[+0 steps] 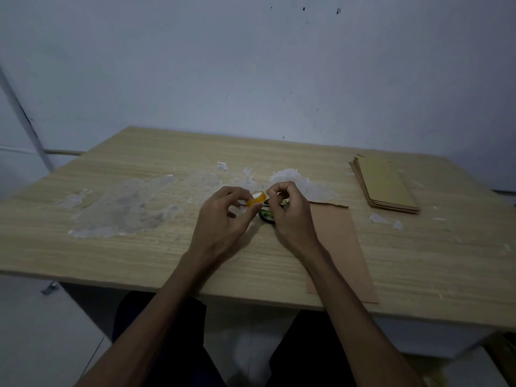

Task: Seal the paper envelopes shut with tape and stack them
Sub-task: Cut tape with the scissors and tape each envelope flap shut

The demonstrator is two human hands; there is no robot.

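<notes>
A person sits at a pale wood-grain table (139, 247), both bare forearms reaching in from below. The left hand (223, 216) pinches a small roll of yellow-orange tape (256, 199) between thumb and fingertips, the roll raised a little above the table. The right hand (287, 208) is curled close beside it, its fingertips bunched at the edge of the roll; whether it grips a loose end of tape cannot be told. Under the right hand lies a dark object with green parts (266, 215), mostly hidden, so its kind is unclear.

A flat brown paper envelope (340, 247) lies on the table beneath and to the right of the right wrist, long and rectangular, its near end reaching the table's front edge. Its matte surface looks smooth and unmarked. Farther back on the right, well apart from the hands, a stack of similar brown envelopes (385, 185) rests with edges slightly fanned.

The table's surface is marred by whitish, flaky patches of torn residue (125, 208), widest to the left of the hands, with more just behind the hands and small scraps scattered to the right. Behind the table stands a plain bluish-grey wall (251, 65) with a few dark specks near the top. The light is dim.
</notes>
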